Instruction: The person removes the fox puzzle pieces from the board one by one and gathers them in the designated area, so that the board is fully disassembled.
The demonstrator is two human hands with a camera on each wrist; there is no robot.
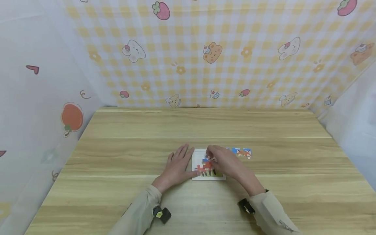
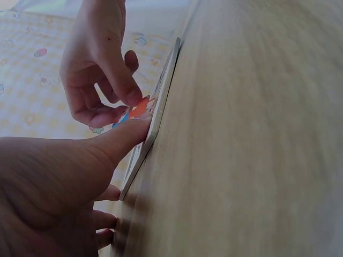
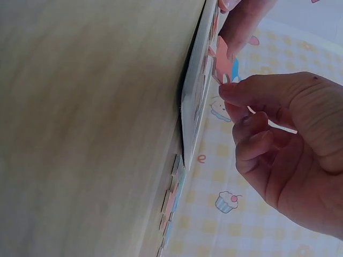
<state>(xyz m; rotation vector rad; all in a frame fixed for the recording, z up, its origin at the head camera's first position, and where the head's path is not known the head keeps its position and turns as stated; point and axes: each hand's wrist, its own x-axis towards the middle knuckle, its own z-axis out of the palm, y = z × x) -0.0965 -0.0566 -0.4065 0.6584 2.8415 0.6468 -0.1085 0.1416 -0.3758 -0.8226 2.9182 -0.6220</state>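
Observation:
A white-framed jigsaw board (image 1: 197, 155) lies on the table, its lower part filled with pieces picturing orange-red animal bodies and dark legs on green. My left hand (image 1: 176, 167) is at its left side, fingers spread, the thumb laid over the lower left edge. Above the board, my right hand (image 1: 225, 161) pinches an orange-red and blue puzzle piece (image 3: 224, 61) between thumb and index finger. That puzzle piece stands tilted up from the board in both wrist views. The right hand hides the upper right of the board in the head view.
Several loose puzzle pieces (image 1: 244, 152) with fox faces on blue lie just right of the board, partly behind the right hand. The wooden table (image 1: 132, 137) ends at a yellow checked cloth (image 1: 188, 58) at the back.

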